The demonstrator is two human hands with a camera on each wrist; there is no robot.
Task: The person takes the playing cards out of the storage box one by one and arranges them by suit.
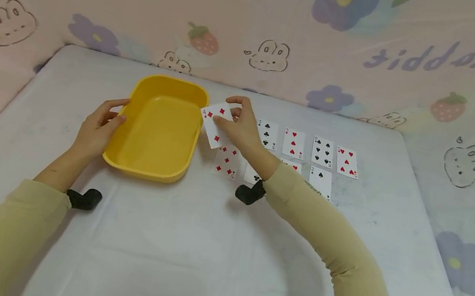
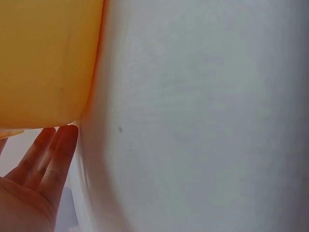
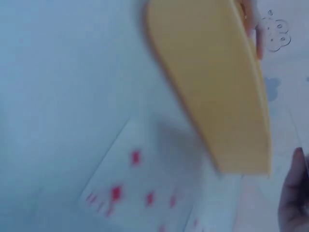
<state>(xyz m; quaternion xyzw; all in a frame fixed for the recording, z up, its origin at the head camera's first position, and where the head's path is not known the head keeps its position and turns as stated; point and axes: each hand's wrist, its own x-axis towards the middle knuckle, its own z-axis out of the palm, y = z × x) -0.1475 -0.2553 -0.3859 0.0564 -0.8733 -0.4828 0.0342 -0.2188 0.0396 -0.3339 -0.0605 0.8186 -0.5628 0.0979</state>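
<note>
A yellow plastic bin (image 1: 145, 174) stands on the table at left. My left hand (image 1: 96, 128) touches its left rim; in the left wrist view the straight fingers (image 2: 60, 162) meet the outer wall. My right hand (image 1: 241, 125) pinches a four of diamonds playing card (image 1: 216, 139) between thumb and fingers, tilted up beside the bin's right rim. Under that hand lies a five of diamonds (image 1: 226, 167), also blurred in the right wrist view (image 3: 140, 179). The right forearm partly hides a clubs card (image 1: 253, 175) and a hearts card (image 1: 292, 165).
Several face-up cards lie in two rows right of the bin: a clubs card (image 1: 268, 135), a hearts card (image 1: 293, 143), a spades card (image 1: 323, 152), a five of hearts (image 1: 347, 162) and a two of spades (image 1: 320, 183). A white cloth (image 1: 143, 258) covers the table; patterned fabric hangs behind.
</note>
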